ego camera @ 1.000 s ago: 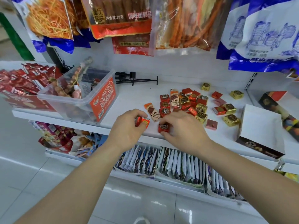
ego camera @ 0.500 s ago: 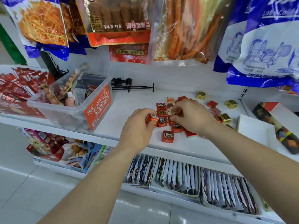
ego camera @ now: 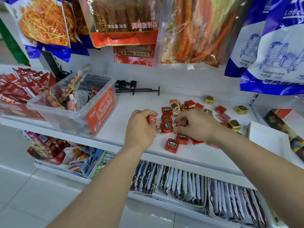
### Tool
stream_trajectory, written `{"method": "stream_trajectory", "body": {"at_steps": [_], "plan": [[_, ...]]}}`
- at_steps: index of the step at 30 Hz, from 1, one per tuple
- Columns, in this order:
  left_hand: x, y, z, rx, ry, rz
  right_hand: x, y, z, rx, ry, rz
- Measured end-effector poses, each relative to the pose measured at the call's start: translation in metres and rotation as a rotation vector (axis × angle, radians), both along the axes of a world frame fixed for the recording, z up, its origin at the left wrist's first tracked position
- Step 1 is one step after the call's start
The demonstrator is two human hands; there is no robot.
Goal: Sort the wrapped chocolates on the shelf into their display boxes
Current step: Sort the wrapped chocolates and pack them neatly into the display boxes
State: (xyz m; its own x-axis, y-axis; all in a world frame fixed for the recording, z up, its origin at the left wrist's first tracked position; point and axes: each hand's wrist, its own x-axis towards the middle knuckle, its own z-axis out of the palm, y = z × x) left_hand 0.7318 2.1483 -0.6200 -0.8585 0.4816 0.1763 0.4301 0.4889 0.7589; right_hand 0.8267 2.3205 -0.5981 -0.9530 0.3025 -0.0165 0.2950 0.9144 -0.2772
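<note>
Left grip [ego camera: 141, 127] curls round a small red foil chocolate [ego camera: 151, 118]. Right grip [ego camera: 197, 125] pinches another glossy red square [ego camera: 178, 130] in the loose pile on the smooth white shelf [ego camera: 139, 99]. Crinkled gold cubes [ego camera: 233, 125] lie beyond, near a white cardboard display box [ego camera: 266, 139]. A clear plastic tub [ego camera: 65, 122] stands to the left.

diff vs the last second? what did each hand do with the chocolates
Right hand let go of the front red chocolate, moved back into the pile and now pinches another red piece. Left hand still grips its red-wrapped chocolate. Gold chocolates, clear tub, white box unchanged.
</note>
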Motion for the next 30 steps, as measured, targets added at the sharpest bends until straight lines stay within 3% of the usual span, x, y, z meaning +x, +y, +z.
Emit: {"method": "stream_trajectory", "body": {"at_steps": [6, 9, 12, 17, 22, 30], "plan": [[0.001, -0.002, 0.000, 0.010, 0.007, -0.002, 0.002, 0.004, 0.005, -0.022, 0.007, 0.040], [0.006, 0.001, 0.011, 0.127, -0.035, -0.039, 0.020, 0.007, 0.018, -0.141, 0.229, -0.068], [0.029, 0.012, 0.030, 0.255, -0.194, -0.175, 0.065, 0.016, 0.030, -0.331, 0.400, -0.203], [0.097, 0.058, 0.042, 0.159, -0.280, -0.458, 0.176, 0.047, 0.027, -0.441, 0.576, -0.454], [0.151, 0.111, 0.040, 0.055, -0.133, -0.536, 0.238, 0.076, 0.015, -0.440, 0.555, -0.620], [0.179, 0.140, 0.019, -0.236, 0.132, -0.633, 0.243, 0.077, -0.007, -0.241, 0.318, -0.423]]}}
